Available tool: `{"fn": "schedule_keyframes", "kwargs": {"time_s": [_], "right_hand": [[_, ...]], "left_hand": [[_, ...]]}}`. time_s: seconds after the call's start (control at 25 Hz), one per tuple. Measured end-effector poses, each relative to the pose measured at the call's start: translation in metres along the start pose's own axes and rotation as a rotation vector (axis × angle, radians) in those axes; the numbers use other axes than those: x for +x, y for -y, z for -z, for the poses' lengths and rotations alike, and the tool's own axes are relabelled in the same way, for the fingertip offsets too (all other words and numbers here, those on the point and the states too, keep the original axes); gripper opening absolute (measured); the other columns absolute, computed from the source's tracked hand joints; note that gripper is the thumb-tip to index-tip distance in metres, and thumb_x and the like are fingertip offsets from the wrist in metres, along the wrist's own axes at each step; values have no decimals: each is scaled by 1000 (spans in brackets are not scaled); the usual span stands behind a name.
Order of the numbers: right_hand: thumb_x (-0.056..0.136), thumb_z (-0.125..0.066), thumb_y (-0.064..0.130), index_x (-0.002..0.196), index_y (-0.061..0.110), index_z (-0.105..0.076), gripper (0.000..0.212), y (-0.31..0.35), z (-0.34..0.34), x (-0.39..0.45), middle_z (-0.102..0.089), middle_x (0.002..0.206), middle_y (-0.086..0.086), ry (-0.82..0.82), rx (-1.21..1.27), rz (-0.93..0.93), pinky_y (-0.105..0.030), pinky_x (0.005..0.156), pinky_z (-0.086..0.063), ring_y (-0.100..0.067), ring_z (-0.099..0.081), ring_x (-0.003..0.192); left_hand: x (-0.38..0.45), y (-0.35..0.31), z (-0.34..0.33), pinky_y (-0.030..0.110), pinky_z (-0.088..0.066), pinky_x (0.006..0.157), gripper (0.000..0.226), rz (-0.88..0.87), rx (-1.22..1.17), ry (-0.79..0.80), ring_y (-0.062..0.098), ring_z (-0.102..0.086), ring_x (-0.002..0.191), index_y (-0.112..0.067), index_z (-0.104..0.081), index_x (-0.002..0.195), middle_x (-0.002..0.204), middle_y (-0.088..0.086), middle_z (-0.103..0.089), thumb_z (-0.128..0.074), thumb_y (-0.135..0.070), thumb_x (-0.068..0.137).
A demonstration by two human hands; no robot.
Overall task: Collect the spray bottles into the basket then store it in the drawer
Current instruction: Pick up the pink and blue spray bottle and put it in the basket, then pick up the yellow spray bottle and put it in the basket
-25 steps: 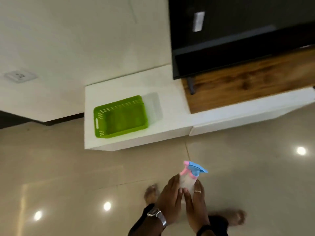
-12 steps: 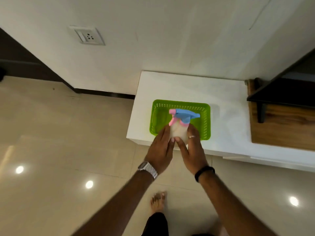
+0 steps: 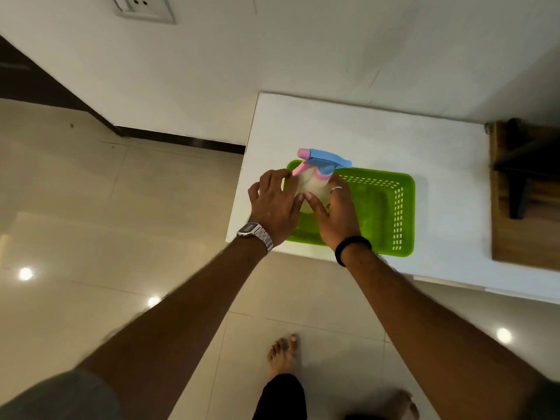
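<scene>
A pale spray bottle (image 3: 312,186) with a blue and pink trigger head stands upright over the left end of the green slotted basket (image 3: 394,213). My left hand (image 3: 274,207), with a metal watch on the wrist, grips the bottle's left side. My right hand (image 3: 336,212), with a ring and a black wristband, grips its right side. The bottle's lower body is hidden behind my fingers, so whether it touches the basket floor cannot be told. The basket sits on the white low cabinet top (image 3: 348,131), near its front left corner.
A wooden board (image 3: 524,237) with a dark stand leg (image 3: 519,177) lies at the right of the cabinet top. A wall socket (image 3: 142,7) is on the wall at upper left. Glossy tiled floor (image 3: 106,222) lies left and below, with my bare feet on it.
I have moved closer to the cabinet. Both hands carried the bottle from above the floor to over the basket's left end and lowered it toward the basket.
</scene>
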State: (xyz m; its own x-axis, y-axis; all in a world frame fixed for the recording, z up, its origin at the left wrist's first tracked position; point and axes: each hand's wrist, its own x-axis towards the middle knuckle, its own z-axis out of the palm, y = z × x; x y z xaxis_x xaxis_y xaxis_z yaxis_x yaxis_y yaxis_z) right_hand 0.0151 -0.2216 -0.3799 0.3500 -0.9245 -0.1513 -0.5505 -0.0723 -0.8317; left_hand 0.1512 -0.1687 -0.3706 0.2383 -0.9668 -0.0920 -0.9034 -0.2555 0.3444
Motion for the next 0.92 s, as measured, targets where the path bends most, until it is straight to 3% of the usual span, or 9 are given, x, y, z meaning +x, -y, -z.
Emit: {"fn": "schedule_keyframes", "kwargs": {"time_s": [0.2, 0.4, 0.68, 0.76, 0.92], "right_hand": [[99, -64, 26, 139, 1, -49, 50, -3, -16, 5, -51, 140, -16, -25, -65, -22, -32, 101, -46, -29, -52, 129], [99, -62, 24, 148, 3, -41, 57, -1, -21, 8, -44, 151, -15, -25, -95, -32, -36, 110, -43, -28, -45, 140], [96, -66, 35, 157, 2, -27, 80, 9, 6, -13, -31, 162, -19, -72, -132, -120, -37, 123, -28, -30, -28, 152], [98, -63, 36, 158, 1, -26, 79, 10, 25, -39, -30, 163, -20, -119, -159, -75, -37, 125, -25, -30, -25, 154], [100, -55, 36, 157, 4, -31, 70, -6, 48, -111, -30, 164, -18, -137, -373, 44, -49, 123, -26, -34, -25, 153]], "left_hand": [[5, 6, -9, 49, -37, 105, 51, -2, -13, -16, 34, -36, 142, -21, -46, 147, 153, 12, -40, -49, -28, 97], [6, 13, -18, 52, -38, 108, 57, 38, -76, 23, 37, -24, 150, -20, -31, 156, 165, 16, -21, -45, -31, 101], [-20, 10, -3, 51, -38, 107, 60, 64, -259, -14, 34, -28, 148, -17, -31, 156, 165, 13, -23, -50, -27, 99], [-46, 3, 3, 47, -36, 108, 58, 82, -290, -75, 32, -30, 148, -14, -35, 153, 163, 12, -28, -51, -28, 99], [-110, -19, 0, 45, -32, 111, 60, 108, -286, -131, 28, -32, 147, -14, -37, 151, 159, 9, -34, -54, -30, 96]]}}
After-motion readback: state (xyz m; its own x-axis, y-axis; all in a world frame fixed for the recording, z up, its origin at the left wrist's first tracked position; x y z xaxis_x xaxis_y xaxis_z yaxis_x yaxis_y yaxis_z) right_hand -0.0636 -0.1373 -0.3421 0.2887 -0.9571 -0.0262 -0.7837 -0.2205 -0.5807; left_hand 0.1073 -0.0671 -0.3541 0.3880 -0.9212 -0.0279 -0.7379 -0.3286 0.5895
